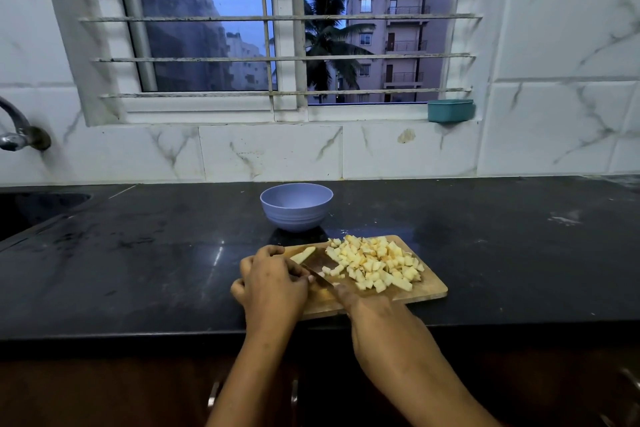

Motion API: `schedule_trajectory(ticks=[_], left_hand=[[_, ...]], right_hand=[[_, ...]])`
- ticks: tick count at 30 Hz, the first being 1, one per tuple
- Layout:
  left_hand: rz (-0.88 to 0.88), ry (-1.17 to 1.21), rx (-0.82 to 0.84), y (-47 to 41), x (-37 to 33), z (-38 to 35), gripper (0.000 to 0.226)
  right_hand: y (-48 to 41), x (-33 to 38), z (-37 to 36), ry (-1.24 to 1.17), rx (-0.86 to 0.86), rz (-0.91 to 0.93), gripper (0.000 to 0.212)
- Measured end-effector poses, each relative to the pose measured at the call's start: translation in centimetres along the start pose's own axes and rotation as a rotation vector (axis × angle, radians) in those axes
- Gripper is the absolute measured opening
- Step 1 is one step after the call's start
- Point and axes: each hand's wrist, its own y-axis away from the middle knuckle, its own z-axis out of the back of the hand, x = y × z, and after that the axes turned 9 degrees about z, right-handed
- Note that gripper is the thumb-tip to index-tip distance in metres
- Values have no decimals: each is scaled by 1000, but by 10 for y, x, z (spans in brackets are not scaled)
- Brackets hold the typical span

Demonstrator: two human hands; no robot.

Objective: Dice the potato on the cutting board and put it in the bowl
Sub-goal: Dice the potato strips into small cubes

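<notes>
left hand (pixel 273 282) fingers pinching potato strip (pixel 303 254) angled away-right, right hand (pixel 367 309) gripping knife (pixel 321 277)

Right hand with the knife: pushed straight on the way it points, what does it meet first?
Probably the left hand, whose fingers lie beside the knife blade; the uncut potato strip lies just beyond. Depth is unclear.

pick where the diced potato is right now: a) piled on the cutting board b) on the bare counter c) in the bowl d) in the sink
a, the potato cubes lie heaped on the cutting board in front of the bowl.
</notes>
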Motion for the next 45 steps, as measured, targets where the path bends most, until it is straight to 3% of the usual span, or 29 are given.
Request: schedule_trajectory(ticks=[5, 11, 19, 22, 25, 31, 39, 45], left_hand=[[30, 3, 42, -2, 2, 3, 4], [-48, -79, 15, -6, -11, -2, 11], [-60, 20, 75, -26, -18, -14, 13], [-37, 45, 14, -29, -12, -9, 17], [-50, -54, -30, -28, -8, -8, 26], [-55, -147, -17, -28, -10, -9, 20], [7, -152, 1, -30, -9, -9, 25], [-1, -191, 9, -34, -8, -12, 32]], right_hand=[[-10, -5, 4, 3, 36, 9, 60], [-19, -34, 8, -70, -91, -60, 53], [-33, -56, 6, -590, 28, -41, 43], [-38, -61, 8, -527, 50, -66, 41], [-40, -65, 11, -468, -47, -96, 39], [-41, -56, 11, -507, -134, -85, 30], [-24, -46, 14, -377, 120, -22, 16], [-35, -49, 12, -321, 110, -54, 14]])
